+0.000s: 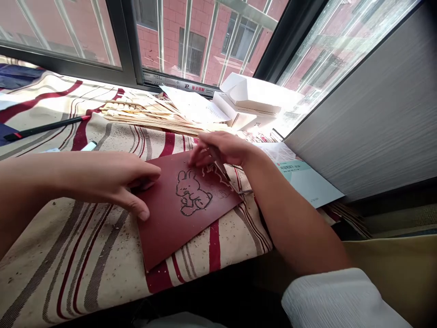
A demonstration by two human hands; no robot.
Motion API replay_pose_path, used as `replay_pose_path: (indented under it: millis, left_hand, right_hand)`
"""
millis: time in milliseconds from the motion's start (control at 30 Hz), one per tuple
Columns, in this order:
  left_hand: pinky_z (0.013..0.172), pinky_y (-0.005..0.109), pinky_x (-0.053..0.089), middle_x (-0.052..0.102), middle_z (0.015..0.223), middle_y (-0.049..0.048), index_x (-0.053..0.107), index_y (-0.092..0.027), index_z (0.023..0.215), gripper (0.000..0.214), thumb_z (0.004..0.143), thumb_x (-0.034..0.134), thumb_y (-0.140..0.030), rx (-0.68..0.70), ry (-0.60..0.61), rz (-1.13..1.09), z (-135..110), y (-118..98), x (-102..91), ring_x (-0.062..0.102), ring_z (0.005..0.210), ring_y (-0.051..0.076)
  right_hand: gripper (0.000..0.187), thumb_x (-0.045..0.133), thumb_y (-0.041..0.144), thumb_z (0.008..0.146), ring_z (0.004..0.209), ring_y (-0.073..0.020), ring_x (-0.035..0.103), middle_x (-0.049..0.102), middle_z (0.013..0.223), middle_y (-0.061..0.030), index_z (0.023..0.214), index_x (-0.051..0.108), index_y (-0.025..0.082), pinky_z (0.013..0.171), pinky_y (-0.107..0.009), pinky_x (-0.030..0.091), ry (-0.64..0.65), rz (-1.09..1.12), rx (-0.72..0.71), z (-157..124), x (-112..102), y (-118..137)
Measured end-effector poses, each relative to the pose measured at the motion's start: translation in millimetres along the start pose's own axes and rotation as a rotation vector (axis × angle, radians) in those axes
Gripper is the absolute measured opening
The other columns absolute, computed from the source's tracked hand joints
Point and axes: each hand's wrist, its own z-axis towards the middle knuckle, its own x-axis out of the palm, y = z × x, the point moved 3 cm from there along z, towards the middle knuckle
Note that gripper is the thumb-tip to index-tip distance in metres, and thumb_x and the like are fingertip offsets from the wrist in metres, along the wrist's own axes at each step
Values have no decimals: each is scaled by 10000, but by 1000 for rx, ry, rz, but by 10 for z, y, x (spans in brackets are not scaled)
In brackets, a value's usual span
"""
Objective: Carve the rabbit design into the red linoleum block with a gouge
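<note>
A dark red carving board (pixel 177 223) lies on a striped cloth (pixel 68 255), with a rabbit outline (pixel 191 193) cut into it. My left hand (pixel 112 177) rests flat on the board's left edge, fingers spread, holding it down. My right hand (pixel 220 150) is closed around a thin carving tool (pixel 220 166), whose tip touches the board just right of the rabbit's head.
A black and red pen (pixel 44 128) lies at the far left. Wooden strips (pixel 146 116), loose papers and white boxes (pixel 252 102) sit by the window. A printed sheet (pixel 303 177) lies to the right, next to a grey wall panel. Shavings dot the cloth.
</note>
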Motion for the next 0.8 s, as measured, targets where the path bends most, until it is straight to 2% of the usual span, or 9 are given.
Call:
replay_pose_path:
  millis: [67,133,233,333,500,567,633,733,800]
  left_hand:
    - [573,273,329,667,725,3,635,-239,750,384,852,740,-594,-11,144,27,25,16,34,583,637,185]
    - [597,286,312,652,713,12,592,-236,749,412,911,655,-609,-4,96,66,57,16,20,554,634,182]
    - [646,297,339,680,724,20,615,-231,801,400,956,564,-596,-1,-169,62,115,-49,-30,563,650,180]
    - [780,328,466,786,955,56,702,-211,1061,429,960,538,-594,-15,-379,-159,189,-200,-30,691,842,216]
    - [764,336,539,784,892,64,701,-175,894,295,888,647,-465,31,-479,-566,322,-430,42,696,823,203]
    - [762,349,561,782,877,64,718,-167,878,252,873,697,-418,27,-524,-692,332,-426,59,692,794,193]
    - [812,380,594,792,920,61,731,-172,936,221,866,737,-382,1,-548,-794,321,-388,76,710,822,196]
    - [890,409,625,787,990,32,708,-223,984,229,822,795,-361,-28,-588,-857,291,-337,91,736,920,216]
    - [899,394,631,765,997,13,665,-251,966,249,802,816,-362,-35,-618,-847,279,-314,98,737,944,219]
  right_hand:
    - [465,643,530,1044,814,-173,745,746,858,-82,725,503,222,807,-309,655,-334,101,-186,8,-170,75]
    - [496,677,580,1006,796,-174,731,718,860,-65,717,478,230,784,-317,641,-432,145,-258,-6,-226,115]
    - [507,702,582,986,862,-197,738,705,865,-70,699,486,224,825,-345,626,-268,132,-286,0,-36,132]
    - [455,665,564,1022,1109,-181,701,730,1070,-86,748,602,206,1010,-304,567,-97,54,-510,-21,369,191]
    - [356,578,571,1064,982,-138,675,705,1170,-29,985,703,247,771,-225,562,-28,-33,-565,-75,766,225]
    - [354,505,571,1090,940,-138,675,711,1159,-21,1111,698,275,780,-240,564,21,-88,-541,-76,675,225]
    - [349,456,518,1106,1073,-169,684,725,1194,-43,1226,674,272,954,-300,566,89,-196,-511,-63,467,212]
    - [205,593,202,972,1163,-220,664,736,1223,-99,1141,710,197,1079,-383,516,-102,-687,-432,-46,42,186]
    - [491,598,37,833,1214,-270,655,724,1330,-115,1278,718,205,1106,-467,502,14,-1025,-295,-52,-110,133]
